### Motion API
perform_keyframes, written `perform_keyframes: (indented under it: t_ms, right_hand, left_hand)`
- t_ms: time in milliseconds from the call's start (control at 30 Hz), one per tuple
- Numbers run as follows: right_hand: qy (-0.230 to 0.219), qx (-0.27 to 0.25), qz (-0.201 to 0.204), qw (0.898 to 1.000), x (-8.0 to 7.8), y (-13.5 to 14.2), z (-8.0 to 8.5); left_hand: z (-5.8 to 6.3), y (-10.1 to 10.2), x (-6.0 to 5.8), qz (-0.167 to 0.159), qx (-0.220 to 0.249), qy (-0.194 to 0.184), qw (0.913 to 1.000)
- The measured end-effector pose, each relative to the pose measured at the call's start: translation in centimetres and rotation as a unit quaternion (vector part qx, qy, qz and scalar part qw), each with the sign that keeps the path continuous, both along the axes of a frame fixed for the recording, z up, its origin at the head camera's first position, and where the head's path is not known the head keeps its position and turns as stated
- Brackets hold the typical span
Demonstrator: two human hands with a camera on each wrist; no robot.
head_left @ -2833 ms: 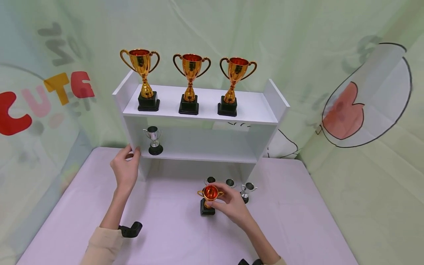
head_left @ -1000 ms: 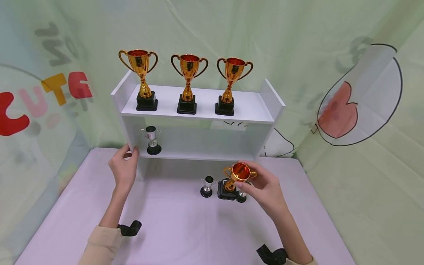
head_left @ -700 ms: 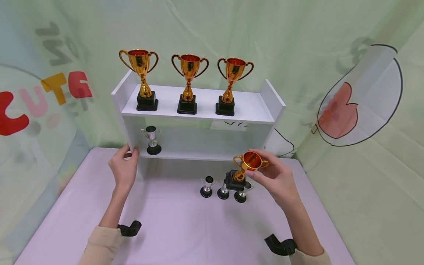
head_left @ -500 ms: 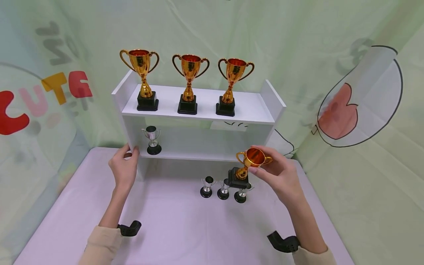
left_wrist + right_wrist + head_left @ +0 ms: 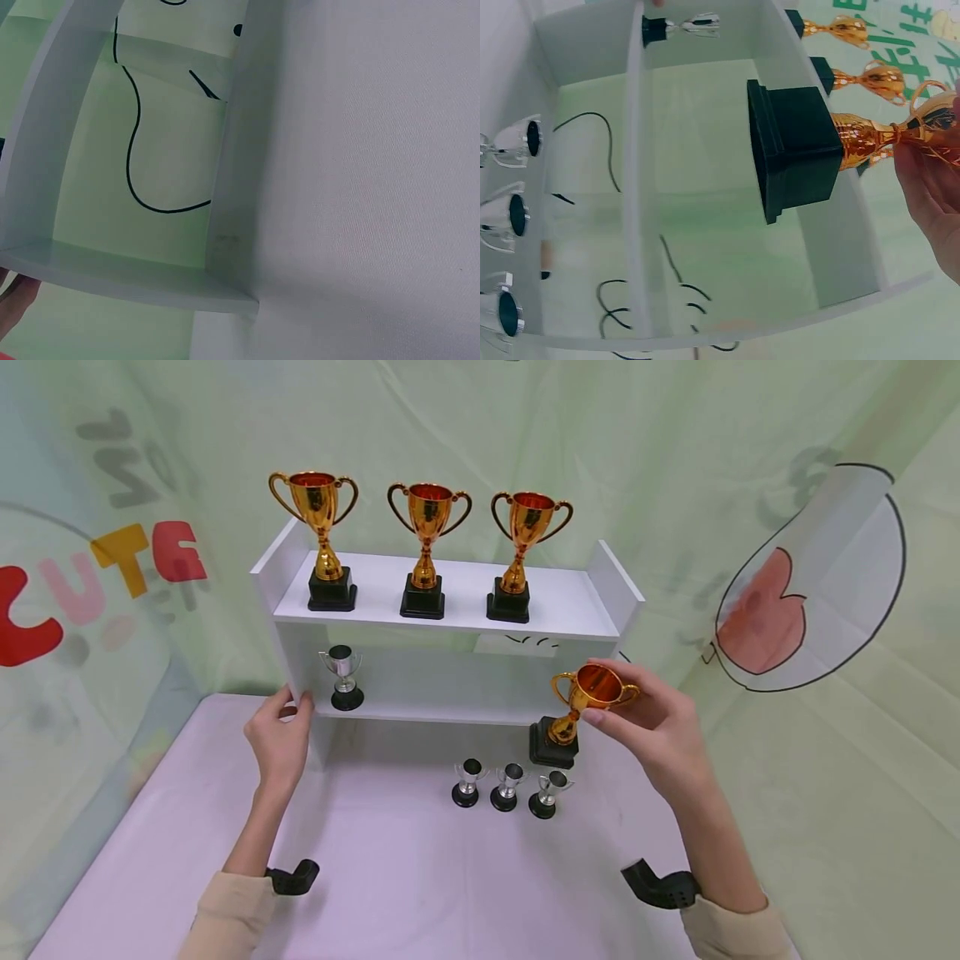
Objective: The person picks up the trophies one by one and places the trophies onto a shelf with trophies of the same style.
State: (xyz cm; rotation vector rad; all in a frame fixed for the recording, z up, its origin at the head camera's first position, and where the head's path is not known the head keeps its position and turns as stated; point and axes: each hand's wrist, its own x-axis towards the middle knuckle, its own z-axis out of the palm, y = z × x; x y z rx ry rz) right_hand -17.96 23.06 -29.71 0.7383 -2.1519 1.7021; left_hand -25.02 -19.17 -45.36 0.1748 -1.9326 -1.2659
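Note:
My right hand pinches a gold two-handled trophy cup by its bowl. It hangs tilted in front of the white shelf unit's lower right, its black square base pointing toward the shelf in the right wrist view. My left hand grips the shelf's left side panel; only its fingers show at the edge of the left wrist view. On the middle shelf, at the left, stands a small silver trophy.
Three gold trophies, left, middle and right, stand on the top board. Three small silver trophies, left, middle and right, line up on the white tabletop. Curtains hang behind.
My right hand has lifted the gold trophy from low over the table, past the silver trophies, up and to the right, tilting it. My left hand stays on the side panel.

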Motion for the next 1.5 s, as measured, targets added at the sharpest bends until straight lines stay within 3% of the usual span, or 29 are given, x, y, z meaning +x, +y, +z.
perform_keyframes:
  t_ms: [233, 500, 700, 1033, 1500]
  right_hand:
    - [0.003, -0.013, 0.012, 1.0, -0.4, 0.3, 2.0]
    - [-0.002, -0.004, -0.029, 1.0, -0.6, 0.2, 3.5]
    - [0.001, -0.04, -0.008, 0.999, -1.0, 0.2, 4.6]
    - [-0.012, -0.072, -0.023, 0.997, -1.9, 0.3, 7.0]
    - [-0.011, -0.123, 0.02, 0.992, -3.0, -0.1, 9.8]
  left_hand:
    - [-0.1, 0.0, -0.1, 0.002, -0.001, -0.001, 1.0]
    - [0.0, 0.0, -0.2, 0.005, -0.003, 0.005, 1.0]
    - [-0.1, 0.0, -0.2, 0.002, -0.003, 0.008, 1.0]
    - [-0.1, 0.0, -0.2, 0.002, -0.001, 0.006, 1.0]
    - [-0.3, 0.1, -0.2, 0.006, 0.001, 0.006, 1.0]
